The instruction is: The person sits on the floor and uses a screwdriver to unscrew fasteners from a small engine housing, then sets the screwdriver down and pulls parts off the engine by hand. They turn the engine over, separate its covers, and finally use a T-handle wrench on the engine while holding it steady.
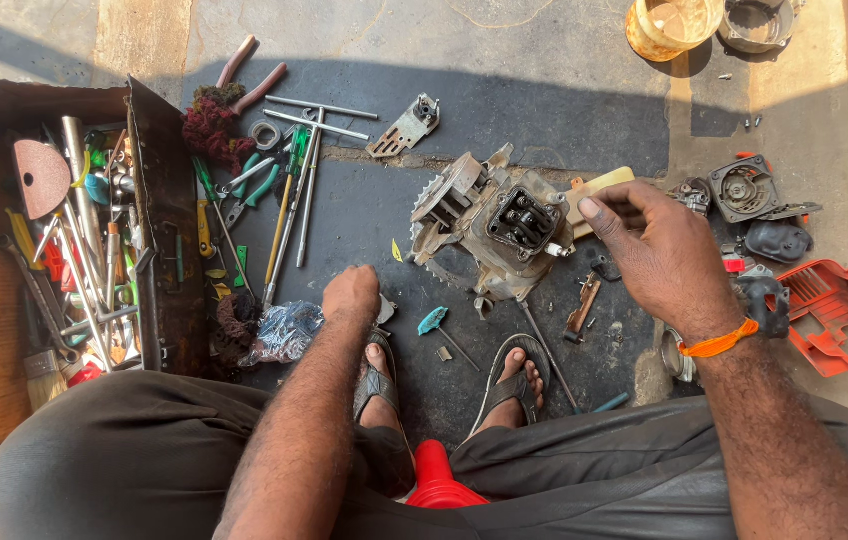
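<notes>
A grimy small engine block (492, 222) with a dark valve opening lies on the concrete floor ahead of my sandalled feet. My right hand (656, 248) hovers just right of it, fingers pinched around a small part I cannot make out, beside a yellow-handled tool (599, 187). My left hand (351, 293) is curled in a fist low over the floor, left of the engine, next to a plastic bag of small hardware (284, 330). I cannot see whether the fist holds anything.
An open metal toolbox (159, 230) crammed with tools stands at the left. Loose pliers, wrenches and screwdrivers (284, 190) lie beside it. Orange engine covers (839, 310) and dark engine parts (744, 190) sit at the right; a yellow bucket (672, 22) at the far top.
</notes>
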